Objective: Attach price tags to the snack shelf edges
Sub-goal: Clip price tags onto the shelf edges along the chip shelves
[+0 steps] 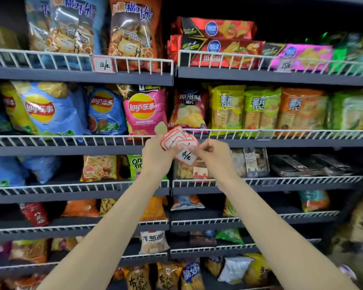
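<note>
While both forearms reach up from six o'clock, the left hand grips a fanned stack of red-bordered price tags at the centre of view. At its three o'clock, the right hand pinches the lowest tag, handwritten in black, at its right edge. Both hands hover before the white wire rail under the Lay's bags. At eleven o'clock a hung tag sits on the upper rail; another at one o'clock.

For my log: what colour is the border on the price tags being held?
Red border on white tags, clearest in the head view, held by the left hand.
</note>
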Tool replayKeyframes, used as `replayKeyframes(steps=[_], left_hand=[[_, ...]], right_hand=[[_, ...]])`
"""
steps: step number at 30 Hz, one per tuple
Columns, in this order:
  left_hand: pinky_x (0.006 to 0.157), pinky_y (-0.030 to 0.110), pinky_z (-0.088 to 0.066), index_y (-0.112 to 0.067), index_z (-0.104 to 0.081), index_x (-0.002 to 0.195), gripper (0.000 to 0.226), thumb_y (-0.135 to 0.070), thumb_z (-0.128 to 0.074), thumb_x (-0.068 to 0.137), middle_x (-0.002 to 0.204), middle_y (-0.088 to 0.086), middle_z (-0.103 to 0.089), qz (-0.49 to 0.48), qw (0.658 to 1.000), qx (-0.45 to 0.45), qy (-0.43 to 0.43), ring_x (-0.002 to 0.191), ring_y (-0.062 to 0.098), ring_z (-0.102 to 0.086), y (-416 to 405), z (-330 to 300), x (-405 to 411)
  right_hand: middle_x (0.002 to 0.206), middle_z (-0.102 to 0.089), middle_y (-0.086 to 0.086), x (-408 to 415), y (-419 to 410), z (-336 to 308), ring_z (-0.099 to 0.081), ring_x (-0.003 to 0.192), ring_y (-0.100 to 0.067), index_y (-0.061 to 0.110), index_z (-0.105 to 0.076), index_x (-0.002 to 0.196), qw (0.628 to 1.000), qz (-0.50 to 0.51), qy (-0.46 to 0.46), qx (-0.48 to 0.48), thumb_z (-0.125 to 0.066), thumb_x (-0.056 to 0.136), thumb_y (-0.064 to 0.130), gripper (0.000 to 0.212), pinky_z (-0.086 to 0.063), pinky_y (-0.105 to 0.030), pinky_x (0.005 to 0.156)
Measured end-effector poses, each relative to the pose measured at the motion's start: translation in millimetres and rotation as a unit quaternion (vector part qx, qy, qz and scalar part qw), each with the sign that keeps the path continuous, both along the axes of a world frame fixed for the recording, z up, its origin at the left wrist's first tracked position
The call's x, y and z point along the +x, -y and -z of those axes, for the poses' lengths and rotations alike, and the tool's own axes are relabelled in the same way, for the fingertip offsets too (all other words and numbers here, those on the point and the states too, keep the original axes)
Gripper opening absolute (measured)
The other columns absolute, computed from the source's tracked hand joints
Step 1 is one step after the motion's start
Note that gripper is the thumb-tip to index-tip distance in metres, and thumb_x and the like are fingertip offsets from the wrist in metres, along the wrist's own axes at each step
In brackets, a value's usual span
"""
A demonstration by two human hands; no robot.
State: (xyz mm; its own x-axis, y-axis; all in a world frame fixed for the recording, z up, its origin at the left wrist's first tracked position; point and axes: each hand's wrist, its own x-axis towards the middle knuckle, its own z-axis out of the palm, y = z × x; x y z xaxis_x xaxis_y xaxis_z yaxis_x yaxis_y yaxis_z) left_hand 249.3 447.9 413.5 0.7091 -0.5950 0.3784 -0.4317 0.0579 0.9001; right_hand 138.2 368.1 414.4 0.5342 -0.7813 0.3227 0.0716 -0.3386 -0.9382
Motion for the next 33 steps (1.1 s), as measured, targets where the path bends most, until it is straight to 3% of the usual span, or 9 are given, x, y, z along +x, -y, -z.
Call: replayKeyframes(steps=[5,9,13,16,19,23,27,30,33], left_hand=[[0.085,0.046,-0.054,-0.020,-0.063,0.092,0.014,-0.013,-0.069,0.081,0.095,0.004,-0.071,0.058,0.998,-0.005,0.009,0.092,0.020,-0.067,8,-6,-10],[0.086,0.047,-0.055,-0.028,-0.063,0.085,0.015,-0.015,-0.069,0.082,0.095,0.003,-0.072,0.087,0.995,-0.009,-0.043,0.092,0.021,-0.068,8,1,-17],[0.085,0.046,-0.056,-0.021,-0.064,0.091,0.012,-0.013,-0.068,0.083,0.096,0.004,-0.073,0.106,0.990,-0.004,-0.098,0.093,0.023,-0.069,16,4,-27],[0.087,0.047,-0.054,-0.015,-0.065,0.099,0.015,-0.014,-0.067,0.084,0.097,0.004,-0.073,0.109,0.987,0.000,-0.115,0.094,0.023,-0.069,29,4,-34],[0.086,0.054,-0.053,-0.012,-0.066,0.101,0.017,-0.012,-0.067,0.084,0.098,0.009,-0.073,0.092,0.990,-0.008,-0.111,0.096,0.033,-0.067,48,3,-43],[0.076,0.030,-0.057,-0.011,-0.065,0.103,0.019,-0.005,-0.063,0.085,0.098,0.007,-0.072,0.073,0.993,-0.027,-0.091,0.092,0.023,-0.068,87,2,-65],[0.089,0.048,-0.051,-0.018,-0.067,0.094,0.014,-0.011,-0.066,0.082,0.100,0.010,-0.071,0.033,0.999,-0.013,-0.026,0.097,0.028,-0.065,131,6,-83],[0.093,0.047,-0.049,-0.011,-0.062,0.106,0.022,-0.008,-0.064,0.084,0.105,0.009,-0.069,0.003,1.000,0.018,-0.001,0.100,0.023,-0.064,162,13,-94],[0.095,0.046,-0.048,-0.006,-0.055,0.120,0.039,-0.008,-0.067,0.082,0.113,0.010,-0.066,0.033,0.997,0.069,-0.014,0.105,0.023,-0.062,193,21,-106]], right_hand=[[0.079,-0.065,-0.017,-22,3,-6,-0.068,0.063,-0.009,-0.004,-0.058,0.080,0.998,-0.019,0.031,0.046,-0.062,0.087,0.011,0.017,-0.057,-0.024,0.055],[0.081,-0.068,-0.014,-37,11,-6,-0.068,0.066,-0.008,0.002,-0.057,0.073,0.998,-0.043,0.011,0.043,-0.062,0.088,0.012,0.018,-0.056,-0.023,0.056],[0.085,-0.071,-0.015,-47,26,-3,-0.071,0.072,-0.017,0.007,-0.058,0.072,0.997,-0.058,0.004,0.052,-0.062,0.088,0.012,0.017,-0.059,-0.028,0.063],[0.091,-0.070,-0.018,-56,43,-4,-0.071,0.070,-0.020,0.005,-0.056,0.075,0.994,-0.065,0.029,0.084,-0.058,0.090,0.010,0.016,-0.057,-0.024,0.058],[0.098,-0.067,-0.018,-67,68,-6,-0.071,0.069,-0.018,0.004,-0.053,0.079,0.991,-0.084,0.041,0.099,-0.056,0.091,0.007,0.012,-0.056,-0.023,0.056],[0.097,-0.068,-0.018,-84,111,-9,-0.070,0.075,-0.023,0.009,-0.052,0.085,0.993,-0.092,0.010,0.077,-0.055,0.090,0.001,0.010,-0.059,-0.028,0.061],[0.091,-0.071,-0.013,-108,157,-11,-0.070,0.074,-0.022,0.015,-0.060,0.103,0.994,-0.095,-0.048,0.022,-0.055,0.091,0.001,0.019,-0.059,-0.033,0.066],[0.092,-0.070,-0.007,-121,195,-3,-0.064,0.074,-0.015,0.021,-0.063,0.101,0.994,-0.020,-0.088,-0.054,-0.055,0.091,0.007,0.019,-0.051,-0.031,0.067],[0.089,-0.065,-0.003,-131,231,2,-0.062,0.079,-0.013,0.015,-0.061,0.095,0.996,0.032,-0.060,-0.048,-0.055,0.089,0.002,0.015,-0.046,-0.024,0.062]])
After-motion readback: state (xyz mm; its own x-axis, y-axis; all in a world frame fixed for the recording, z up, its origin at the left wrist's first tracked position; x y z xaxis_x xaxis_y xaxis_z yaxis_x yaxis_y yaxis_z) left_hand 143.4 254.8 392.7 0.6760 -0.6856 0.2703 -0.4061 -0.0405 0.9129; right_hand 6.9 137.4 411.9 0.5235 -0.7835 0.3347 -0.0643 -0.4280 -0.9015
